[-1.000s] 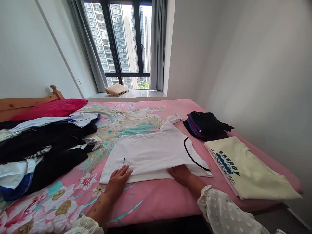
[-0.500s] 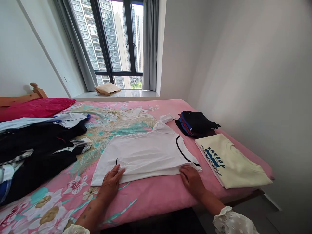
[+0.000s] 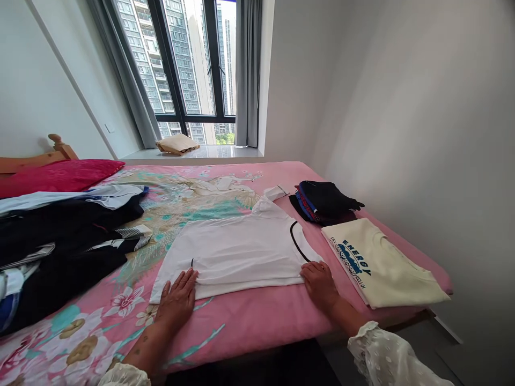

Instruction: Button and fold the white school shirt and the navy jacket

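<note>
white cotton shirt with black neck trim, flat on the pink bed

white cotton shirt with black neck trim (image 3: 237,252) lies partly folded in the middle of the pink floral-sheeted bed (image 3: 257,319), close to the bed's near edge, its neckline turned toward the bed's right side. the left hand (image 3: 176,303) rests palm down on the sheet at the bed's near edge, fingers spread, their tips touching the shirt's near left corner; it grasps nothing. the right hand (image 3: 321,284) lies flat too, fingers loosely together on the shirt's near right corner, gripping nothing.

a folded cream t-shirt with a blue "energy" print (image 3: 386,268) sits on the bed's right side, near its front corner. a folded stack of black, blue and red garments (image 3: 325,201) lies farther back along that same right side. a loose heap of black and white clothes (image 3: 60,241) covers the bed's left side, with a crimson pillow (image 3: 56,176) behind it at the wooden end.
</note>
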{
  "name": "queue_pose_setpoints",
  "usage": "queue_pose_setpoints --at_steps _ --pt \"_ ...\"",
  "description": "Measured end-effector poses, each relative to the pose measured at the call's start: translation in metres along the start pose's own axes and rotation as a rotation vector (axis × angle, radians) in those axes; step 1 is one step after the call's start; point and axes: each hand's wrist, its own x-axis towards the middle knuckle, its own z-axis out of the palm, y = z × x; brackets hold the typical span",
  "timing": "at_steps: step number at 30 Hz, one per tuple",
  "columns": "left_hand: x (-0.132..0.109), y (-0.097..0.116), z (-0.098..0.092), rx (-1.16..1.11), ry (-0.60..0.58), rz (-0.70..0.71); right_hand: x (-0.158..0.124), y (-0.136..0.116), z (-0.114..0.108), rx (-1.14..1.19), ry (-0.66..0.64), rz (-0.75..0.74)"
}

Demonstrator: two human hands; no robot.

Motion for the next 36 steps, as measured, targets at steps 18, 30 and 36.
queue_pose_setpoints --at_steps 18,30,36 --pt "0.035 0.072 -0.016 -0.163 -0.099 0.027 0.029 -0.104 0.008 0.185 -0.162 -0.148" --pt "0.072 0.096 0.015 -0.170 -0.312 0.051 0.011 -0.083 0.030 0.045 -0.276 0.083" --pt "0.094 0.142 0.009 -0.338 -0.123 0.397 0.024 -0.081 0.005 0.180 -0.058 0.001"
